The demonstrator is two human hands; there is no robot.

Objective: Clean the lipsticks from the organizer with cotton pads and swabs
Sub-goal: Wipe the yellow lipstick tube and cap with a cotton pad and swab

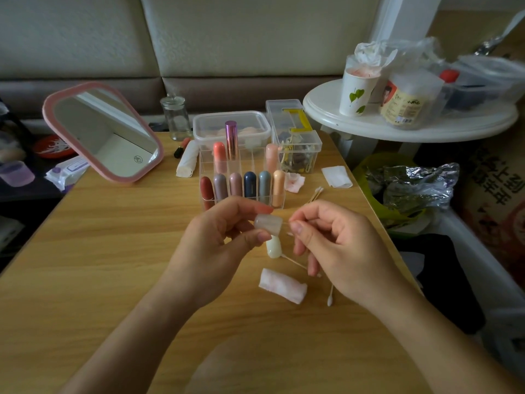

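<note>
My left hand [218,245] pinches a small translucent lipstick cap [268,224] between thumb and fingers, above the wooden table [99,265]. My right hand [332,245] pinches a thin cotton swab whose tip points into the cap's open end. Just below the cap a pale lipstick body [273,247] lies on the table. Behind my hands stands the clear acrylic organizer [205,166] with several coloured lipsticks upright in its slots. A rolled, pink-stained cotton pad [282,285] lies near my right wrist, with used swabs [330,297] beside it.
A pink-framed mirror [103,132] leans at the left. Behind the organizer are a lidded plastic box [231,123], a glass jar [176,116] and a clear box of small items [298,149]. More pads [336,176] and swabs [315,194] lie right. A white round side table [409,120] stands beyond the right edge.
</note>
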